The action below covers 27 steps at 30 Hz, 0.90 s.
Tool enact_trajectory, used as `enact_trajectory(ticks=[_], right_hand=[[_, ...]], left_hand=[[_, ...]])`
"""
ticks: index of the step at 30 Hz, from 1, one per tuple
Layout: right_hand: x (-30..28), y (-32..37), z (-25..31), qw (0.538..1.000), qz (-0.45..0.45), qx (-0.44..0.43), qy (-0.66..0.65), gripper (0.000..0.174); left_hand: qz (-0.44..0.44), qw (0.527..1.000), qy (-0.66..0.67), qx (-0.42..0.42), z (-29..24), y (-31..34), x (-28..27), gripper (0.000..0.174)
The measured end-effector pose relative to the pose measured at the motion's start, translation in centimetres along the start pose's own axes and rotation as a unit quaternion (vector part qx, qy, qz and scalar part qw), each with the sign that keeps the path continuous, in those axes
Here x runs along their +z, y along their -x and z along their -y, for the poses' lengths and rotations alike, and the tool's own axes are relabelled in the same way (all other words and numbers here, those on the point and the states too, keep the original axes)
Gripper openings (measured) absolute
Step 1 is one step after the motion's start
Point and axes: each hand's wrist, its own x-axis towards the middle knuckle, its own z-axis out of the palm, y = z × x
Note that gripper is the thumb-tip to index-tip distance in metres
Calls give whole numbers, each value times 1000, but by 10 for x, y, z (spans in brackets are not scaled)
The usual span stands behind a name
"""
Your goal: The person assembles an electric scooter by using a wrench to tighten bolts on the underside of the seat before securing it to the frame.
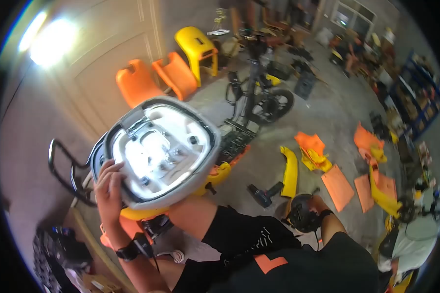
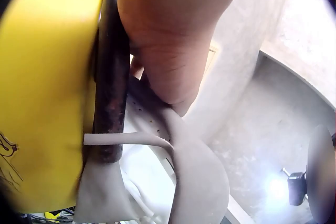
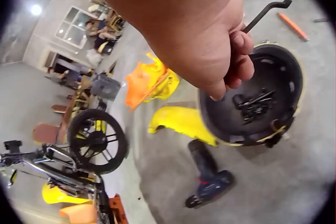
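Note:
A grey-rimmed scooter seat point(image 1: 200, 183) stands tilted up, its bright white inner side facing me in the head view. My left hand point(image 1: 110, 188) grips its near left edge, fingers over the rim. The left wrist view shows that hand point(image 2: 170, 71) beside a dark metal tube point(image 2: 109, 92) and a yellow panel point(image 2: 44, 77); its fingers are mostly hidden there. My right hand point(image 3: 210, 50) curls round a bent black wrench point(image 3: 270, 8). Below it lies an upturned dark helmet point(image 3: 210, 111) with several black bolts point(image 3: 256, 106) inside.
A cordless drill point(image 1: 264, 194) and a curved yellow panel point(image 1: 289, 173) lie on the floor. Orange panels point(image 1: 337, 188) are spread at the right. A stripped bike frame with a wheel point(image 1: 274, 105) stands ahead. Orange chairs point(image 1: 137, 83) and a yellow stool point(image 1: 195, 46) are by the door.

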Motion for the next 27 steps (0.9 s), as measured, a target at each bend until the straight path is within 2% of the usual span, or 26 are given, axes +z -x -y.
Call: enact_trajectory(ticks=[1, 4, 7, 8, 9, 11, 13, 14, 15, 17, 19, 20, 21, 23, 25, 27], right_hand=[[12, 44, 1, 948, 99, 193, -234, 20], [72, 114, -32, 940, 52, 202, -272, 18], [104, 131, -49, 930, 86, 238, -265, 18], [100, 129, -39, 914, 122, 247, -297, 20], [89, 132, -36, 914, 112, 261, -289, 22], [94, 124, -28, 935, 44, 241, -256, 22], [70, 87, -32, 940, -11, 239, -244, 26], [55, 75, -22, 941, -48, 185, -281, 29], [39, 63, -11, 936, -84, 126, -318, 32], [-24, 54, 55, 956, -111, -29, -270, 35], [-96, 84, 159, 909, -103, -144, -378, 38], [-137, 120, 214, 888, -66, -208, -406, 39], [-170, 158, 262, 860, -27, -270, -433, 40], [-199, 204, 321, 736, 30, -465, -492, 41], [-205, 234, 379, 472, 158, -667, -554, 25], [-219, 293, 423, 438, 126, -726, -514, 41]], left_hand=[[5, 1000, -8, -5, 3, 1, -1, 30], [24, 1000, -8, -6, 12, 2, -6, 31], [41, 999, -8, 0, 26, 3, -9, 37], [45, 999, -16, 1, 26, 2, -10, 37], [47, 999, -26, 0, 26, 2, -11, 38], [49, 998, -37, -4, 28, 2, -11, 38], [28, 999, -12, -45, 27, 3, -10, 40], [23, 998, -8, -56, 25, 3, -10, 40], [29, 999, -6, -27, 27, 2, -13, 37], [-19, 996, 3, -86, 24, 2, -9, 32], [-59, 993, 12, -97, 17, -3, -5, 29], [-83, 989, 42, -116, 36, -2, -7, 27], [-83, 987, 36, -130, 23, -5, -4, 25], [-63, 994, -21, -84, 32, -5, -6, 23], [-65, 994, -14, -91, 28, -4, -5, 22], [-54, 996, -4, -72, 53, -3, -11, 22]])
